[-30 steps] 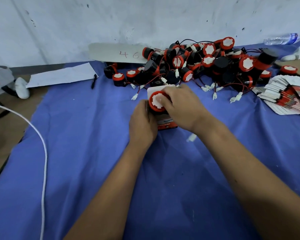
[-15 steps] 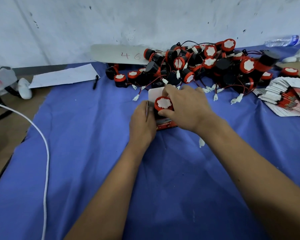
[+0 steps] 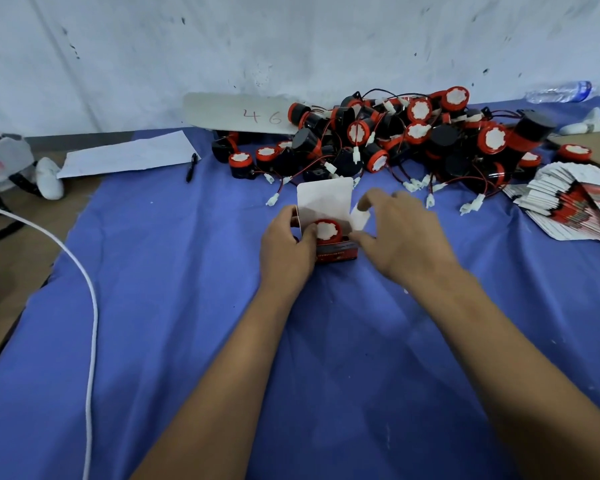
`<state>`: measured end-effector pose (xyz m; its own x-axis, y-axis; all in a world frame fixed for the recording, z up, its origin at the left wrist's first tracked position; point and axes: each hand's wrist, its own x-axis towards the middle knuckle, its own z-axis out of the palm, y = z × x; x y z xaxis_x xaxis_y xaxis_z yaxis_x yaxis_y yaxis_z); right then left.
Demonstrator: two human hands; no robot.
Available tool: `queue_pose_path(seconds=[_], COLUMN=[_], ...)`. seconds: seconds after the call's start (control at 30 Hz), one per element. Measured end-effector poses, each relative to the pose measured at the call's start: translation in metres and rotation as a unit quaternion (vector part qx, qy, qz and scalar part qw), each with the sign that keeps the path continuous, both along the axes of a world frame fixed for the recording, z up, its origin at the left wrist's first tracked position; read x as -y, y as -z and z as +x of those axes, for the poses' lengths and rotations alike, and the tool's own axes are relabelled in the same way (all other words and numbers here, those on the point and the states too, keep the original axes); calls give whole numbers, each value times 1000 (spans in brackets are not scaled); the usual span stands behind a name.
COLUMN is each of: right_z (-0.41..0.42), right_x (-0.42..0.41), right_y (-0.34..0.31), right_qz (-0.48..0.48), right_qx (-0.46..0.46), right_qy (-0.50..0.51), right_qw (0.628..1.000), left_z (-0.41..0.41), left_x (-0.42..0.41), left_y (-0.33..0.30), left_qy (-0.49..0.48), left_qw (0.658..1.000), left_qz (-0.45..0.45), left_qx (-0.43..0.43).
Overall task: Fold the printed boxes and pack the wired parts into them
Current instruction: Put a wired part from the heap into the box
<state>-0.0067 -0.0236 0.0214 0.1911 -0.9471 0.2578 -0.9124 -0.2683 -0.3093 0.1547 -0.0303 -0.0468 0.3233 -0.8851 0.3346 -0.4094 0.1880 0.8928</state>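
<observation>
A red printed box (image 3: 335, 252) (white lid flap raised) holds a red-capped wired part (image 3: 327, 230), left hand (image 3: 286, 245) gripping its side, right hand (image 3: 404, 237) pinching a side flap, on open blue cloth (image 3: 194, 289).

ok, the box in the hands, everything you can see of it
The printed box is small, thin card, red and black on its front face, plain white inside. It stands upright on the blue cloth, top open, tall lid flap up, a side flap out to the right. A red-capped part sits inside. The left hand grips its left side; the right hand pinches the side flap.
</observation>
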Motion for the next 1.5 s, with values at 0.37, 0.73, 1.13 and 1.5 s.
queue_pose_path(seconds=[0.37, 0.73, 1.13, 1.5], right_z=[5, 43, 30, 21], right_x=[-5, 4, 25, 16], right_y=[-17, 5, 2, -27], right_qz=[28, -2, 3, -36], right_qx=[-1, -49, -20, -56], right_qy=[-33, -3, -25, -7], right_qw=[999, 999, 999, 998], left_z=[-4, -8, -8, -15], left_x=[0, -3, 3, 3], left_y=[0, -4, 2, -3], left_qy=[-16, 7, 0, 4], left_qw=[999, 1000, 1000, 997], left_qz=[27, 5, 22, 39], left_qx=[-35, -17, 9, -66])
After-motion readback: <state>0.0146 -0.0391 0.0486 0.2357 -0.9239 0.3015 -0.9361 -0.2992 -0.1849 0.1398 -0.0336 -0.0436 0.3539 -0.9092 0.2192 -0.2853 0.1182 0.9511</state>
